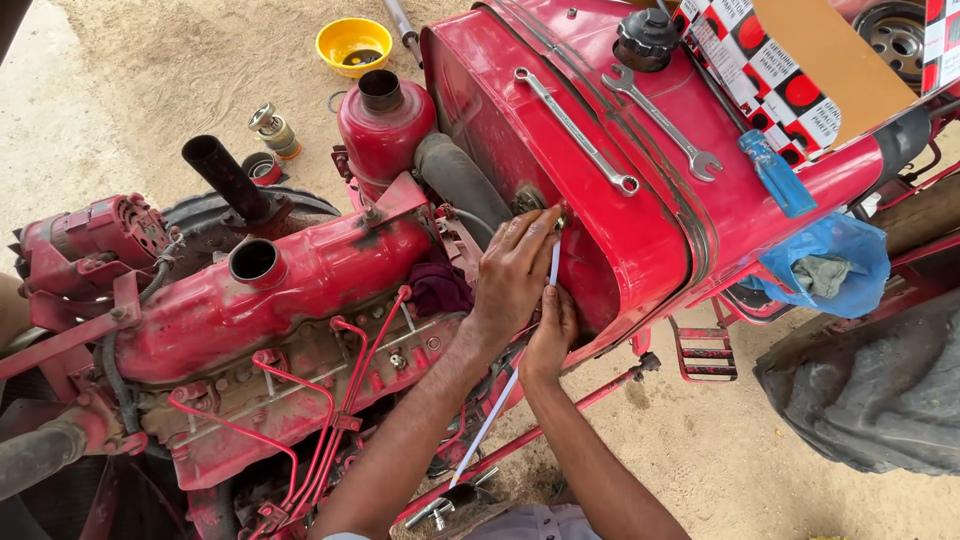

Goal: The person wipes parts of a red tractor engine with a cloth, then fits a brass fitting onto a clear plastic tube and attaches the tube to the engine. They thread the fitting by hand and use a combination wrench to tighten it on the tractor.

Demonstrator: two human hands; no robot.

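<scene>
I look down on a red tractor engine [270,300] and its red fuel tank [600,170]. My left hand [515,272] reaches up to a small metal fitting [558,218] on the tank's lower edge, fingertips pinched at the top end of a thin pale hose [490,420]. My right hand [550,335] sits just below it, closed around the same hose. From there the hose runs down and to the left towards a metal part [450,505] near the bottom edge.
Two spanners [575,130] [665,120], a blue-handled tool [778,172] and a black cap [647,38] lie on the tank, beside a red-and-white carton [790,70]. A blue bag [825,265] hangs near the big tyre [870,390]. A yellow bowl [353,45] stands on the sandy ground.
</scene>
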